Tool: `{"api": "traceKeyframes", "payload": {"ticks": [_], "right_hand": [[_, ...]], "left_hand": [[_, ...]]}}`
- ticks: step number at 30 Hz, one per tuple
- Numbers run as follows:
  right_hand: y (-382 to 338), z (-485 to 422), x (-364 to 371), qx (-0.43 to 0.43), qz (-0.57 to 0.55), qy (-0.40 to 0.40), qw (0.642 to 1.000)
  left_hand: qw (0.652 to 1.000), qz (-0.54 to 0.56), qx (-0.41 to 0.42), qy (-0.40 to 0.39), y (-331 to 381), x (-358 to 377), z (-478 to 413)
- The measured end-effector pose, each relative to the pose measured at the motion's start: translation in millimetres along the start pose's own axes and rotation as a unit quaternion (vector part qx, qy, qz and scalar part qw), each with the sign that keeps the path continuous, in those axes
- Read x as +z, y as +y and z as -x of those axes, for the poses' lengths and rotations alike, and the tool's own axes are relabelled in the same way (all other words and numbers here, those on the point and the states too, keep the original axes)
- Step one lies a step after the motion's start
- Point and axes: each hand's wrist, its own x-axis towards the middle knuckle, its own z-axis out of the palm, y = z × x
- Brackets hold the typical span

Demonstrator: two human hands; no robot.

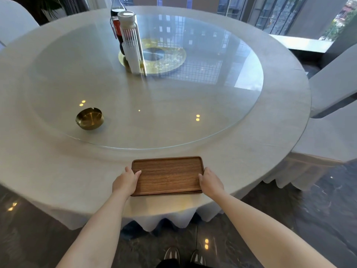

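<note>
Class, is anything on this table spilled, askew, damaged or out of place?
Nothing stands out. The wooden tray lies flat near the edge of the table, gripped at its ends by the left hand and right hand. The brass ashtray, clear ribbed bottle and cola bottle stand upright on the glass turntable; no spill shows.

The tray [168, 176] is showing warm brown with straight dark grain. The tablecloth [58, 171] is looking plain pale grey-beige. The ashtray [89, 118] is gleaming brass-gold. The turntable [135, 97] is reflecting a grid of window bars. The disc [170, 62] is shining gold around a grey centre. The bottle [116, 26] is showing a red label; the jar [131, 39] is looking clear, ribbed, white-lidded.
</note>
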Motion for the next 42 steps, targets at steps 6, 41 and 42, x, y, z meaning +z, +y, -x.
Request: {"api": "traceKeyframes", "payload": {"ticks": [6, 41, 42], "right_hand": [[-2.4, 1.5, -0.2, -0.005, 0.009, -0.016, 1.000], [-7.9, -10.0, 15.4, 0.110, -0.133, -0.033, 0.984], [-8.1, -11.1, 15.9, 0.115, -0.135, -0.032, 0.984]], "left_hand": [[0.999, -0.031, 0.008, -0.007, 1.0, -0.2, -0.6], [0.929, 0.328, -0.079, -0.150, -19.8, 10.6, -21.7], [0.928, 0.330, -0.076, -0.155, -20.4, 11.2, -21.4]]}}
